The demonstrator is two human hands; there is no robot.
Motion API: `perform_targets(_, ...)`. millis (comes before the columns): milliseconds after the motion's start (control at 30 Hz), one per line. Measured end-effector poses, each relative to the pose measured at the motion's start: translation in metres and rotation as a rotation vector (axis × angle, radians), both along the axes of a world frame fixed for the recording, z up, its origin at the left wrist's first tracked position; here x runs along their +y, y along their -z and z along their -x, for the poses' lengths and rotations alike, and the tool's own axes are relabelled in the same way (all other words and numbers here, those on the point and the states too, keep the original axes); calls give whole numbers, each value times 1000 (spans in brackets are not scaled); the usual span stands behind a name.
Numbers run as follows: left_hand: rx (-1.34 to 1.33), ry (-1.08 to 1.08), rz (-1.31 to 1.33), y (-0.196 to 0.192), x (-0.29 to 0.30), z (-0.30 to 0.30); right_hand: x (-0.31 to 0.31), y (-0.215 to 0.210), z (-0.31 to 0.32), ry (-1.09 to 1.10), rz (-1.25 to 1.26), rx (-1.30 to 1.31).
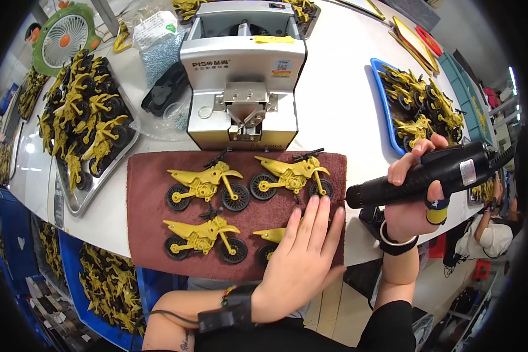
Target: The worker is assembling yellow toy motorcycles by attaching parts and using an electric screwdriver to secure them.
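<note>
Four yellow toy motorcycles with black wheels would be several, and they lie on a brown cloth. Three show whole: an upper left motorcycle, an upper right motorcycle and a lower left motorcycle. My left hand lies flat, fingers stretched out, over the lower right motorcycle, hiding most of it. Wrapped around a black electric screwdriver are the fingers of my right hand. The screwdriver is held nearly level, its tip pointing left beside my left fingertips at the cloth's right edge.
Behind the cloth stands a grey screw-feeding machine. A metal tray piled with motorcycles is at left, a blue tray of them at right. A bag of small parts and a green fan stand far left. A blue bin sits below.
</note>
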State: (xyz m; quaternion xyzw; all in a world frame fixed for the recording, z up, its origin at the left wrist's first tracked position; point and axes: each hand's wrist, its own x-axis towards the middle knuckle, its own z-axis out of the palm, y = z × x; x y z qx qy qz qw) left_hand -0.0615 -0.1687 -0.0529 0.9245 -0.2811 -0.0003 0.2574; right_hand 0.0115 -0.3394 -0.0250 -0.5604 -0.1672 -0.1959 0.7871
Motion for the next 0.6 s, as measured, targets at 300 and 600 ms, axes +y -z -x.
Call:
perform_targets(300, 89, -55, -7, -7, 5, -16, -2, -5, 8, -120, -61, 48)
perform_targets(600, 166, -124, 98, 6, 6, -35, 8, -19, 9, -203, 45, 118)
